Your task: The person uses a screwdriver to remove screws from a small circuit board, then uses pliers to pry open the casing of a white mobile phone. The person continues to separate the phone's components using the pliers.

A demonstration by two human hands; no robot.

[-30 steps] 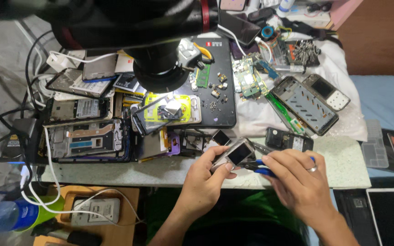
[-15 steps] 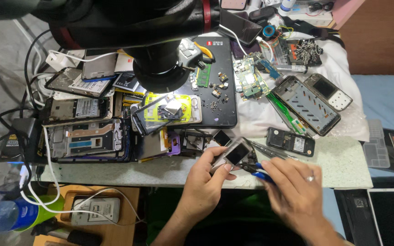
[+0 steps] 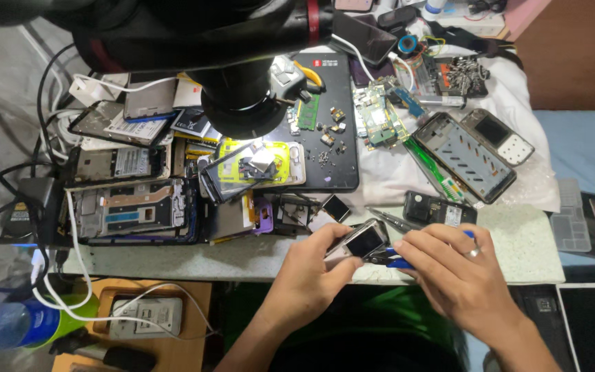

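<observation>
The pale speckled worktable [image 3: 538,241] is lying crowded with opened phones, and the big black microscope arm [image 3: 242,41] is hanging over its far side, at twelve o'clock from the hands. Near the front edge the person's left hand [image 3: 311,269] is gripping a small silver phone with a dark screen [image 3: 359,241], thumb and fingers curled closed round its lower end. At three o'clock from it, the right hand [image 3: 456,269] is pinching a blue-handled tool [image 3: 399,262], fingers folded tight. Since a second ago that hand is sitting lower and closer in, the tool's tip now meeting the phone's right edge, so the working-in seems under way. At one o'clock, the small black phone back [image 3: 439,209] is lying uncovered.
</observation>
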